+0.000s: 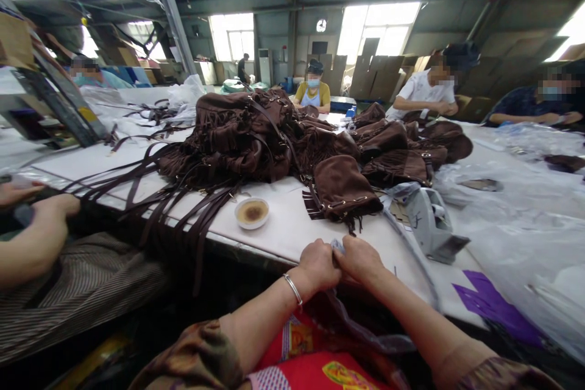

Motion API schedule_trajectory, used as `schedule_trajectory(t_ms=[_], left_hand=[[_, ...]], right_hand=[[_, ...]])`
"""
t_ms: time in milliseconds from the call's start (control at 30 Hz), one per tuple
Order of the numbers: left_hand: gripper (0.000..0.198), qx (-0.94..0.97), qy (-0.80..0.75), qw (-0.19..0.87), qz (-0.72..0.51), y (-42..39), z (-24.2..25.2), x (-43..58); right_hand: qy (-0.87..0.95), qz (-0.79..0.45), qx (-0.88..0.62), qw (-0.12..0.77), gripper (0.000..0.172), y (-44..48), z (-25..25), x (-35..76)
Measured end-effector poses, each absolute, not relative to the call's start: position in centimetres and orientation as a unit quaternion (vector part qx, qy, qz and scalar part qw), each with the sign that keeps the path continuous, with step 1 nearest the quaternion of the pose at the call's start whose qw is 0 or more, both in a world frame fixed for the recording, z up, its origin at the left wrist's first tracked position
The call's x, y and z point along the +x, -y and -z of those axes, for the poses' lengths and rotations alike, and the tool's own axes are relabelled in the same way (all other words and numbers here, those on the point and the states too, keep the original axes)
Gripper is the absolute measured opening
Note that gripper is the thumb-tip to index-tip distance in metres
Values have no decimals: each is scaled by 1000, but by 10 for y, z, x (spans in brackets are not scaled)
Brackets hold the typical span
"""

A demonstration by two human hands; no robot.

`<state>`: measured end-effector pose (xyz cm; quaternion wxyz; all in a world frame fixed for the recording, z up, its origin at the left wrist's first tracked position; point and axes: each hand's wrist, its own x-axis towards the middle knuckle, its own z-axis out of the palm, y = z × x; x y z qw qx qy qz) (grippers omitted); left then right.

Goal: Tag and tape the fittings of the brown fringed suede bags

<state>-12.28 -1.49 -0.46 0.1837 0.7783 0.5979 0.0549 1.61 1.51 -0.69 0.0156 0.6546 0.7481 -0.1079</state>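
Observation:
My left hand [319, 263], with a silver bangle at the wrist, is closed in a fist at the table's front edge. Pressed against it is my right hand [362, 261], also closed. Both grip a clear plastic bag [354, 320]; a bit of it pokes up between the fists and the rest hangs down over my lap. Just beyond my hands lies a dark brown suede drawstring bag [342, 186] with fringe and metal eyelets. To the left of it a white bowl [252, 213] holds something tan with a dark middle.
Fringed brown bags [242, 134] are heaped across the white table [292, 231], straps trailing over its front edge. At right stand a grey tape dispenser [432, 225], purple sheets [498, 304] and clear plastic [525, 213]. A neighbour's arm [36, 237] is close at left; several people sit opposite.

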Motion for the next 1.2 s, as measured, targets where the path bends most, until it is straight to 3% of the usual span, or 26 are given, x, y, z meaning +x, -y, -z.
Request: schedule_trajectory(t_ms=[167,367,500,800,967,1200], left_hand=[[43,763,-616,184,-63,8,8,-122],[23,806,-555,196,-65,-3,12,-128],[20,812,-543,201,-75,-4,10,-127],[34,756,-624,194,-43,15,-1,-128],[27,775,-590,215,-71,21,-2,-120],[36,744,-633,180,-115,6,16,-118]], right_hand=[[-794,180,581,10,36,-14,6,21],[-831,138,536,-49,24,-14,-4,44],[-856,132,500,3,23,-15,-10,45],[-771,62,634,6,35,2,8,25],[-747,129,652,-9,37,-4,13,26],[-817,229,527,-55,34,-6,15,41]])
